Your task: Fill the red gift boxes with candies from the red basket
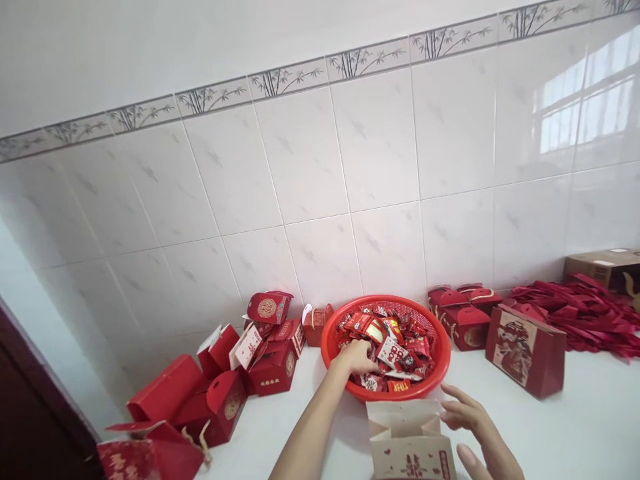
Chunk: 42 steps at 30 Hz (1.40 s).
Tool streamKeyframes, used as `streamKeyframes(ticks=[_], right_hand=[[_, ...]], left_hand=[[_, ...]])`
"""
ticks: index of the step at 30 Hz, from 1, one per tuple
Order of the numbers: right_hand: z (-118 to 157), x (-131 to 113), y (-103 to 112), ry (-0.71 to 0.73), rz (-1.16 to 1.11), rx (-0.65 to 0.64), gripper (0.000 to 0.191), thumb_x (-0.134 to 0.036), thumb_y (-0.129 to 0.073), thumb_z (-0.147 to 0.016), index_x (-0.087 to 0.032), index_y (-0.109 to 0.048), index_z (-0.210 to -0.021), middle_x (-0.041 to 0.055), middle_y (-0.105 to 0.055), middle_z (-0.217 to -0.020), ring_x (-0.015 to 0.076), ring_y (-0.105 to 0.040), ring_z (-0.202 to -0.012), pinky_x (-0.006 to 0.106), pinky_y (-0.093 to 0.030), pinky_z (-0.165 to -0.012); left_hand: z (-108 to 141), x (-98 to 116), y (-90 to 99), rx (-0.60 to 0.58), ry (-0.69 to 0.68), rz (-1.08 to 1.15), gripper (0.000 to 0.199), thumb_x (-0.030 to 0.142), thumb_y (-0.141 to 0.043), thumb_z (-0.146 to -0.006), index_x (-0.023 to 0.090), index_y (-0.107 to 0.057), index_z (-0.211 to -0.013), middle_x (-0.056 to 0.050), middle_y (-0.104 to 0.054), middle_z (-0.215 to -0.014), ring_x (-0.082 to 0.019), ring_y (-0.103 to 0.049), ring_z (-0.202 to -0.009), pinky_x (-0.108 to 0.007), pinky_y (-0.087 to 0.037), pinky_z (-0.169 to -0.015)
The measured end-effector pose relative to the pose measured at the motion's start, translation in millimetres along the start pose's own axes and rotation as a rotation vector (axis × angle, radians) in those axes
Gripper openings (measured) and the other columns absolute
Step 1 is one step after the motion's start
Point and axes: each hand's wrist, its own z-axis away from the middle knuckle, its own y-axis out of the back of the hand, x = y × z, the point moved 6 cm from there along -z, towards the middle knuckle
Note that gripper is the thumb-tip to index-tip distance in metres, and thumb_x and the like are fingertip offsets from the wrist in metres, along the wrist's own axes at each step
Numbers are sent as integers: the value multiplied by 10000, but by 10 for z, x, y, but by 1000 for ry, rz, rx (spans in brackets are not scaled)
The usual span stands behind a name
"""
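Observation:
My left hand (356, 357) reaches into a red plastic basket (440, 373) heaped with wrapped candies (395, 353). Its fingers are curled down among the wrappers, and whatever lies between them is hidden. In front of the basket stands an open beige paper gift bag (413, 453) with red printing, its mouth facing up. Just right of the bag is my right hand (477, 427), open with the fingers apart, its fingertips close to the bag's edge. Whether they touch it I cannot tell.
Several red gift boxes (273, 367) are piled at the left on the white table (590, 433). More small red boxes (467, 323) stand right of the basket, beside a dark red gift bag (547, 357). Red ribbons (580, 317) and a cardboard box (603, 263) lie against the tiled wall.

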Motion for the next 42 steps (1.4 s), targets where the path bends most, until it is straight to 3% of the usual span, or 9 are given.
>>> streamKeyframes(ticks=[6,12,21,26,30,33,35,42], right_hand=[[1,3,37,27,15,15,280,-393,-526,-960,-277,-662,-1176,96,-627,-1320,283,-665,-1121,302,-616,-781],[-68,3,44,-51,-46,76,292,-446,-530,-953,-245,-701,-1078,124,-649,-1266,284,-682,-1051,332,-613,-764],[-83,141,-8,-170,-114,81,314,-479,-513,-958,-249,-698,-1064,112,-639,-1248,232,-680,-867,368,-587,-790],[-78,160,-22,-175,-131,82,288,-459,-513,-966,-244,-687,-1049,107,-623,-1256,219,-671,-873,361,-574,-795],[-79,167,-27,-183,-133,72,287,-457,-521,-963,-234,-684,-1040,112,-624,-1239,214,-665,-864,366,-567,-798],[-83,171,-22,-196,-134,70,301,-469,-525,-958,-226,-685,-1038,123,-626,-1234,232,-657,-910,376,-564,-805],[-86,171,-21,-206,-139,68,307,-474,-525,-956,-224,-685,-1038,128,-626,-1234,246,-652,-949,382,-563,-807],[-90,176,-25,-219,-171,67,302,-470,-529,-951,-222,-688,-1019,131,-618,-1243,260,-642,-1007,385,-561,-803]], left_hand=[[69,39,130,173,-51,97,136,306,-705,-698,179,-679,-739,-5,-655,-701,-155,-566,-663,-238,-359,-586],[102,89,327,391,-158,246,190,321,-592,-819,154,-683,-817,-11,-681,-788,-149,-578,-736,-231,-404,-670],[98,92,376,437,-248,431,214,282,-549,-871,147,-707,-919,-51,-742,-924,-190,-654,-866,-287,-492,-846],[25,59,328,352,-245,560,279,293,-536,-891,133,-731,-1010,-26,-702,-680,-186,-657,-663,-287,-524,-688],[-4,45,324,345,-261,598,372,163,-492,-870,155,-719,-1164,-52,-772,-885,-183,-703,-777,-299,-564,-758],[9,64,346,369,-268,543,450,55,-441,-812,192,-760,-1100,-46,-770,-1074,-194,-703,-1002,-326,-545,-933],[23,89,353,364,-271,516,464,34,-430,-792,198,-781,-1047,-37,-767,-1096,-202,-679,-1098,-342,-508,-1015],[39,139,315,290,-244,516,383,60,-494,-762,181,-800,-958,-48,-777,-1057,-225,-706,-1045,-355,-534,-982]])
